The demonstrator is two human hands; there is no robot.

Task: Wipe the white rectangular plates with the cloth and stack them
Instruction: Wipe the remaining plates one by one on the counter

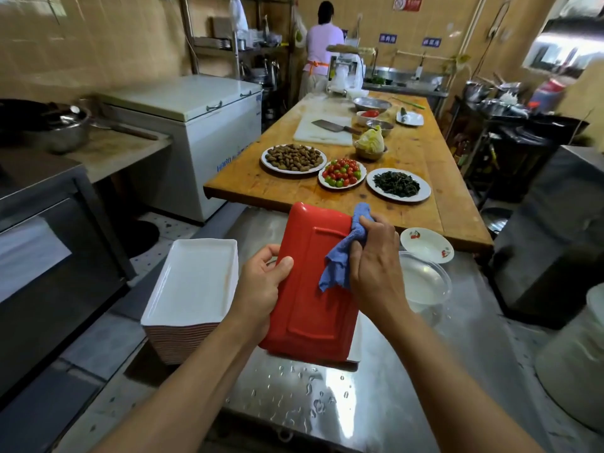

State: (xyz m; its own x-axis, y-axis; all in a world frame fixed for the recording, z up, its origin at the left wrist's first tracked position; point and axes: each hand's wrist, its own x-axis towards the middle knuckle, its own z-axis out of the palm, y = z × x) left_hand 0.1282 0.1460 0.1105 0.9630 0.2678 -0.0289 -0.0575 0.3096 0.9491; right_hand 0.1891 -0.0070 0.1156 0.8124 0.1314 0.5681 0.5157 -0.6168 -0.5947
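The fingers of the left hand (261, 282) are closed around the near left edge of a rectangular plate (310, 289), with the thumb lying on the red underside that faces the camera. The plate is held up above the steel desk (294, 397), tilted, its long side running from near to far. The fingers of the right hand (372, 256) are closed on a blue cloth (343, 253), and they press it against the far right part of the red underside, near the far right corner. One end of the cloth hangs down over the plate just left of the right hand.

Left of the held plate, close to the left hand, a stack of plates (192, 286) stands at the left edge of the steel desk; the top plate shows its white inside, and the stacked rims below look reddish. Water drops lie on the desk near the camera. Right of the right hand there is a clear glass bowl (425, 282), and just beyond it a small white plate with a red pattern (426, 245). Farther away a wooden desk (425, 152) carries round plates of peanuts (293, 157), small tomatoes (342, 173) and dark greens (397, 184).
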